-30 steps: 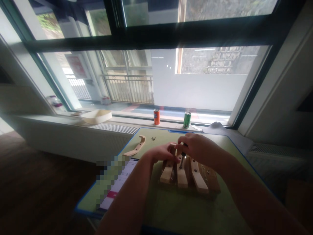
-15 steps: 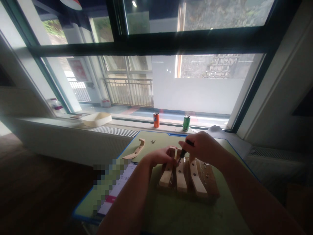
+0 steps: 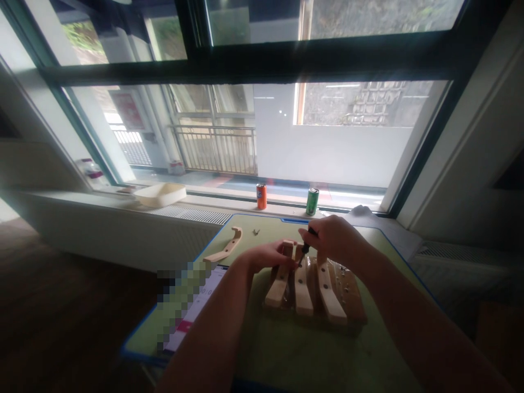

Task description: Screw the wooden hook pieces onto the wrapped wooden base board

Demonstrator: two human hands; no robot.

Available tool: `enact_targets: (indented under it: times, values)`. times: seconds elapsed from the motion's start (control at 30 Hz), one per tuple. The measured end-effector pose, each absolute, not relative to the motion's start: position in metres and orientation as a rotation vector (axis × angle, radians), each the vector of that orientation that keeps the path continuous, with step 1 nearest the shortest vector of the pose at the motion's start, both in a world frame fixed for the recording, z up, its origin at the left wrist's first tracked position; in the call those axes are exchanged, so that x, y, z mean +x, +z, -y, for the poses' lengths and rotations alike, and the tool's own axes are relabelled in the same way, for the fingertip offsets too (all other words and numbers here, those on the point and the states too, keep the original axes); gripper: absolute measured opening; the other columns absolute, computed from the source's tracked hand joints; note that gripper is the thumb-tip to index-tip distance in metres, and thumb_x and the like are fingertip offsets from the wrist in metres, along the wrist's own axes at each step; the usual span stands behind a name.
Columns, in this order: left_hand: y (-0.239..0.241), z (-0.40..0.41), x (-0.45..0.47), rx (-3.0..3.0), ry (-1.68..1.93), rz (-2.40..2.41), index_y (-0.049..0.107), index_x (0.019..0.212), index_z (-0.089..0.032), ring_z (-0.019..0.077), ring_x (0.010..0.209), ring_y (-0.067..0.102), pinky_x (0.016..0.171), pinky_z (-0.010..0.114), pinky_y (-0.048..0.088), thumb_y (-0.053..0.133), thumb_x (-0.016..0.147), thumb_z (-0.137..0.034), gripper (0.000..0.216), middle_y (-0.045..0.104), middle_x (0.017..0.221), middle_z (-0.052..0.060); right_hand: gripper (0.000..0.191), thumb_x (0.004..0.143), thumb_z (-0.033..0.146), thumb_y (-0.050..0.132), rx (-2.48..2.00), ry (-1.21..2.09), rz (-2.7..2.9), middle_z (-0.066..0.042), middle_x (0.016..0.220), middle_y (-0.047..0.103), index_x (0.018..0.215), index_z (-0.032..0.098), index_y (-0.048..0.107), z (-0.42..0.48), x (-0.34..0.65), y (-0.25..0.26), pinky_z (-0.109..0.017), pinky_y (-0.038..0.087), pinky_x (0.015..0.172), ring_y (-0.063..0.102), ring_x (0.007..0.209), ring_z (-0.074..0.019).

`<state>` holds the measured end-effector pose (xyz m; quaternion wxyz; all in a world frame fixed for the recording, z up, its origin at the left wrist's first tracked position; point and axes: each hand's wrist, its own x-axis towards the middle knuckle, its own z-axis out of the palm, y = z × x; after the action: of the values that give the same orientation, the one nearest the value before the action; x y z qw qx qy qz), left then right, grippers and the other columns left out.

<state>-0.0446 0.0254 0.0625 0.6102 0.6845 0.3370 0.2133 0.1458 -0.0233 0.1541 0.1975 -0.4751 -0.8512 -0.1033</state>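
Observation:
A wooden assembly (image 3: 313, 292) of three pale curved slats on a darker board lies on the green table (image 3: 295, 349). My left hand (image 3: 268, 256) is closed around the far end of the leftmost slat (image 3: 276, 286). My right hand (image 3: 333, 240) is closed on a black-handled screwdriver (image 3: 307, 244), its tip pointing down at the far end of the middle slat.
A loose curved wooden piece (image 3: 227, 248) and a few small screws (image 3: 256, 231) lie at the table's far left. An orange can (image 3: 261, 196) and a green can (image 3: 312, 201) stand on the windowsill, with a white tray (image 3: 159, 194) further left. A phone (image 3: 192, 311) lies near the left edge.
My right hand lifted a little with the screwdriver and tilted it, then came back down over the middle slat. My left hand has stayed on the leftmost slat.

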Motion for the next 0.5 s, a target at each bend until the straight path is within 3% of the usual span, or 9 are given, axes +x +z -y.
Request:
enact_targets:
  times: [0.5]
  values:
    - [0.0618, -0.0261, -0.0444, 1.607, 0.484, -0.827, 0.060, 0.101, -0.015, 0.0168, 0.082, 0.058, 0.078, 0.031, 0.046, 0.072, 0.060, -0.025, 0.044, 0.062, 0.093, 0.006, 0.045, 0.087, 0.038, 0.034, -1.589, -0.400, 2.423, -0.006, 0.057, 0.060, 0.062, 0.015, 0.063, 0.0285, 0.1486, 0.1607, -0.024, 0.029, 0.048, 0.048, 0.046, -0.0115]
